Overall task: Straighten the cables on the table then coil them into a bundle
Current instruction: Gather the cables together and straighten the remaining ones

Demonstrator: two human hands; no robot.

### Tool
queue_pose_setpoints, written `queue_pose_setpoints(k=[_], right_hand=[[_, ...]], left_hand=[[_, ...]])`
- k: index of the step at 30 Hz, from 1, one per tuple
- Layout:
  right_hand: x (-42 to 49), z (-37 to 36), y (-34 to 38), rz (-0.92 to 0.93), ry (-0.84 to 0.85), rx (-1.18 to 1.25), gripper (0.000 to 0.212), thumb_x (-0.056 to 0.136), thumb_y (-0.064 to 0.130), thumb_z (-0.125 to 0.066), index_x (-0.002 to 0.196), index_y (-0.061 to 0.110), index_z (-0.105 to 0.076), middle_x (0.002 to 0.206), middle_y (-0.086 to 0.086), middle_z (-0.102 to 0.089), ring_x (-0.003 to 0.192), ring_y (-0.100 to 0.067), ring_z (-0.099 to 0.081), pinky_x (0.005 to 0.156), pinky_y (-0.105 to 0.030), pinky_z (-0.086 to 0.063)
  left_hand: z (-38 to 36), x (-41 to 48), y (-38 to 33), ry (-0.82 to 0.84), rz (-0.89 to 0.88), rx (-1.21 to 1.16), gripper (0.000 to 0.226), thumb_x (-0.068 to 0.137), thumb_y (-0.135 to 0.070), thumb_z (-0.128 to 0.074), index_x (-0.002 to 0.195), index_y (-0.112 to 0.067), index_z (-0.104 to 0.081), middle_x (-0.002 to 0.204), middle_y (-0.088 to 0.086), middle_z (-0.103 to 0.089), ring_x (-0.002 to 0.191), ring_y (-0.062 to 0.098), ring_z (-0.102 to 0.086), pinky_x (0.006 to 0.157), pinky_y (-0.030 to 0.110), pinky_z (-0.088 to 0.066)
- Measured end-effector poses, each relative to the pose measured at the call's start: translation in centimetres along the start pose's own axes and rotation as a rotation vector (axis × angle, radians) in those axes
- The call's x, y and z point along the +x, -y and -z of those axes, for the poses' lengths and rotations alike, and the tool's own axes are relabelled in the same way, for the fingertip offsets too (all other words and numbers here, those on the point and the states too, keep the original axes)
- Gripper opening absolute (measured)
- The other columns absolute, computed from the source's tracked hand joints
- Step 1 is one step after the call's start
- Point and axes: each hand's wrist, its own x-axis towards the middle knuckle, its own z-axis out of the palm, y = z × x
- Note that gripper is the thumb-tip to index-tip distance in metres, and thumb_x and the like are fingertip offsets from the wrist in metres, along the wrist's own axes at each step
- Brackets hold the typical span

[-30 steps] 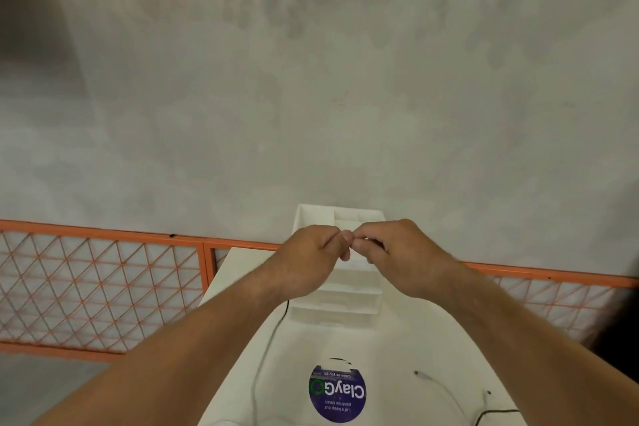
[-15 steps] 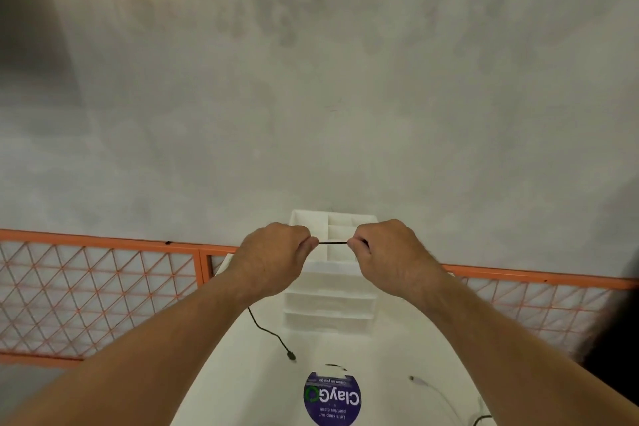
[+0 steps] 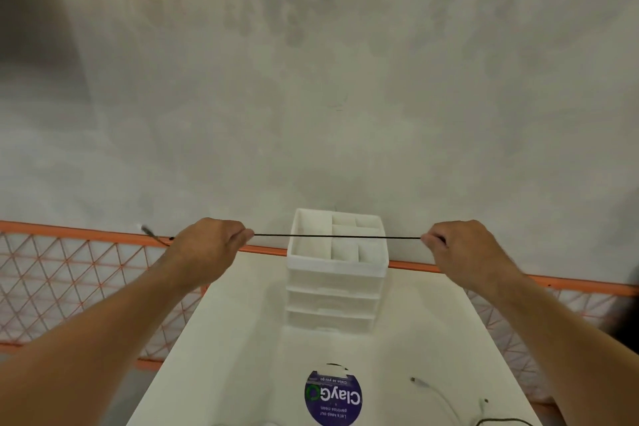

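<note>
1. The left hand (image 3: 211, 249) is closed in a pinch on the black cable (image 3: 337, 236), with the thumb and curled fingers clamped round it and the back of the hand turned up
2. The right hand (image 3: 463, 249) pinches the same cable in the same way, fingers curled; the two hands are held well apart and level with each other
3. Between the hands the black cable runs taut and straight, raised in the air above the table (image 3: 242, 339)
4. On the outer side of the left hand a short tail of the cable sticks out and ends in a blurred plug (image 3: 148, 230)
5. The drawer unit (image 3: 333, 290) is white and stands on the table between the hands and lower than them; the taut cable crosses its open, divided top in this view, and whether it touches the unit cannot be told
6. Nearer the person than either hand, between the forearms, a round purple sticker (image 3: 333, 398) marked ClayGo lies on the table
7. Under the right forearm a white cable (image 3: 435, 394) lies on the table, and just beside it a second thin dark cable (image 3: 501, 420) curves along the bottom edge
8. Behind both hands an orange mesh fence (image 3: 69, 273) runs along the foot of a grey wall (image 3: 311, 79)
</note>
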Motion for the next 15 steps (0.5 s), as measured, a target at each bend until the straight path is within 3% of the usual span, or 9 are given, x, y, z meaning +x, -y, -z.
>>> queue_pose_setpoints(k=[3, 6, 9, 13, 15], right_hand=[[0.0, -0.6, -0.7, -0.062, 0.003, -0.029, 0.04, 0.098, 0.035, -0.043, 0.06, 0.024, -0.05, 0.068, 0.0, -0.06, 0.064, -0.018, -0.056, 0.055, -0.029, -0.041], [-0.5, -1.8, -0.5, -0.14, 0.115, -0.008, 0.028, 0.098, 0.036, -0.04, 0.09, 0.023, -0.063, 0.093, -0.002, -0.068, 0.084, -0.023, -0.061, 0.075, -0.035, -0.05], [-1.7, -2.9, 1.3, -0.084, 0.205, 0.174, 0.036, 0.1, 0.035, -0.041, 0.126, 0.013, -0.053, 0.123, -0.008, -0.064, 0.111, -0.028, -0.058, 0.095, -0.036, -0.045], [-3.5, -4.7, 6.4, 0.042, 0.197, 0.539, 0.044, 0.101, 0.038, -0.039, 0.141, 0.021, -0.044, 0.142, 0.003, -0.051, 0.131, -0.013, -0.046, 0.109, -0.025, -0.031], [-4.0, -5.4, 8.6, 0.043, 0.234, 0.735, 0.041, 0.102, 0.038, -0.036, 0.14, 0.026, -0.045, 0.139, 0.008, -0.053, 0.129, -0.005, -0.045, 0.107, -0.02, -0.031]], left_hand=[[0.4, 0.2, -0.4, -0.01, 0.015, -0.008, 0.04, 0.099, -0.045, -0.039, 0.067, -0.025, -0.051, 0.063, -0.002, -0.058, 0.062, 0.018, -0.057, 0.061, 0.032, -0.048], [0.4, 0.2, -2.0, -0.038, -0.008, -0.035, 0.041, 0.1, -0.044, -0.038, 0.076, -0.018, -0.059, 0.068, 0.001, -0.063, 0.066, 0.02, -0.06, 0.064, 0.036, -0.052], [0.3, 0.0, -4.6, -0.051, -0.075, -0.026, 0.041, 0.1, -0.044, -0.037, 0.082, -0.016, -0.061, 0.073, 0.001, -0.064, 0.072, 0.024, -0.061, 0.069, 0.038, -0.052], [-0.7, -0.4, -9.0, -0.012, -0.213, 0.014, 0.039, 0.1, -0.044, -0.035, 0.086, -0.019, -0.061, 0.085, 0.003, -0.067, 0.081, 0.026, -0.062, 0.075, 0.038, -0.051], [-1.1, -0.4, -10.5, 0.001, -0.259, 0.009, 0.038, 0.1, -0.044, -0.035, 0.092, -0.02, -0.063, 0.087, 0.003, -0.068, 0.083, 0.025, -0.062, 0.076, 0.039, -0.051]])
